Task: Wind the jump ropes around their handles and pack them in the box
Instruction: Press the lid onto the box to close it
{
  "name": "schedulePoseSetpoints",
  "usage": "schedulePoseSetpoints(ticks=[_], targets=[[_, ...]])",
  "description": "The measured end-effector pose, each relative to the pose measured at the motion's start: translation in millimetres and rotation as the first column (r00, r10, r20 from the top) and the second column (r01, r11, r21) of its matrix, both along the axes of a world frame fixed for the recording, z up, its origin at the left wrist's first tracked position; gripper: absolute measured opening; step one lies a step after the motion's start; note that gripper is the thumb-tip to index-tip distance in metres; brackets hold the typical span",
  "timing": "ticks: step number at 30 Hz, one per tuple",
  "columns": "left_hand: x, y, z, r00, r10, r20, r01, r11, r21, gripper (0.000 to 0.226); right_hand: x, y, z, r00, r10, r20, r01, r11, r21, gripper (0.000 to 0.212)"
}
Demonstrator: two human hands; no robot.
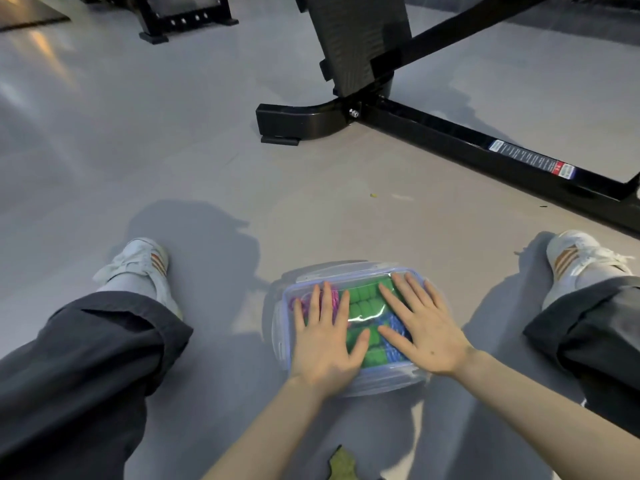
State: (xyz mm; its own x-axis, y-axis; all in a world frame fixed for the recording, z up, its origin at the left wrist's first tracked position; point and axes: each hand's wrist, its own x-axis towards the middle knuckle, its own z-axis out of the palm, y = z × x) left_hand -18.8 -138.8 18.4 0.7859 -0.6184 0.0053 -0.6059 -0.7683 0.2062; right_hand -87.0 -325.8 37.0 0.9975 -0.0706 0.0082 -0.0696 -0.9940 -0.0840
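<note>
While you sat on the floor (207, 161), the box (353, 382) lay between your legs, green handles (363, 303) and wound ropes visible beneath its clear lid (367, 271). Your left hand (323, 344) and right hand (424, 334) lay flat, fingers spread, grasping nothing. Sealing well probably required even pressure toward the rim, then the side clips.

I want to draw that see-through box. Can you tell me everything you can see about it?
The box looks like clear plastic with rounded corners and a bluish-edged lid on top. It sits flat on the grey floor between the person's legs. Through the lid show green handles, pink rope and blue rope. The left hand and right hand lie flat on the lid, fingers spread.
</note>
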Motion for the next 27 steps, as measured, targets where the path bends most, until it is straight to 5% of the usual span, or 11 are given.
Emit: schedulePoseSetpoints(ticks=[4,10,18,21,27], targets=[[1,4,8,1.0,-0.029,-0.011,0.029,0.999,-0.032,0.084,1,1,0,1.0,0.002,-0.013,-0.001,1.0,0.017,0.076],[-14,10,7,0.989,-0.135,0.052,0.138,0.989,-0.05,0.068,-1,0,0,0.999,0.028,0.018,-0.029,0.996,0.084,0.079],[-16,17,6,0.976,-0.213,0.044,0.211,0.976,0.05,0.107,-3,1,1,0.992,0.055,0.11,-0.071,0.987,0.143,0.074],[-13,20,7,0.972,-0.231,0.03,0.228,0.97,0.079,0.111,-5,-5,1,0.959,0.218,0.182,-0.241,0.964,0.113,0.066],[-1,28,0,0.942,-0.329,0.068,0.321,0.941,0.107,0.109,-7,-31,0,0.878,0.479,0.001,-0.478,0.876,-0.065,0.096]])
